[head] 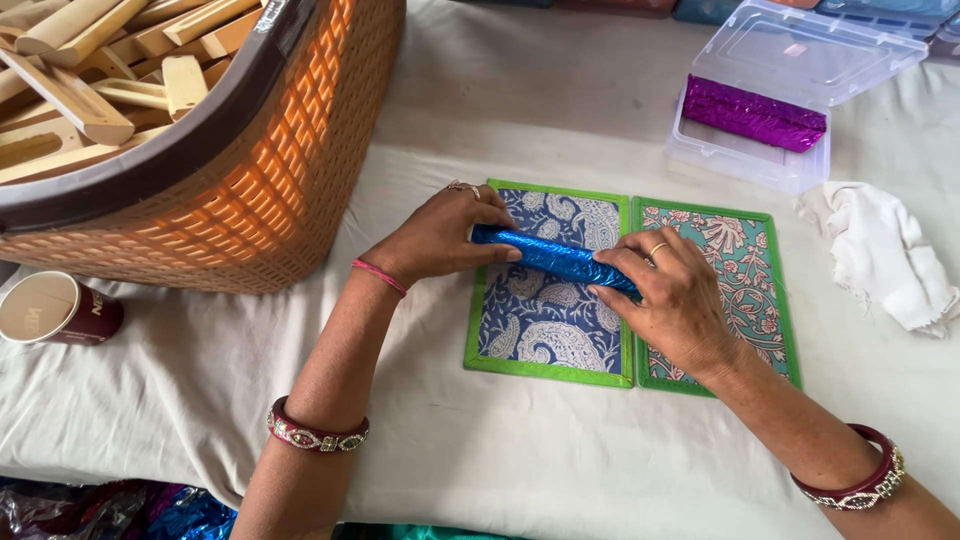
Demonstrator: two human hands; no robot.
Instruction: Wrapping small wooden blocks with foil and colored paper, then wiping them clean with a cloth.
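Left hand (440,237) and right hand (672,297) are pressing the blue foil roll (553,257) with flattened, close-set fingers, steadying it across the open folder (627,285).

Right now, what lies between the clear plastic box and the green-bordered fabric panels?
Head view: only bare white cloth lies between the clear plastic box and the green-bordered fabric panels; nothing else sits in that stretch.
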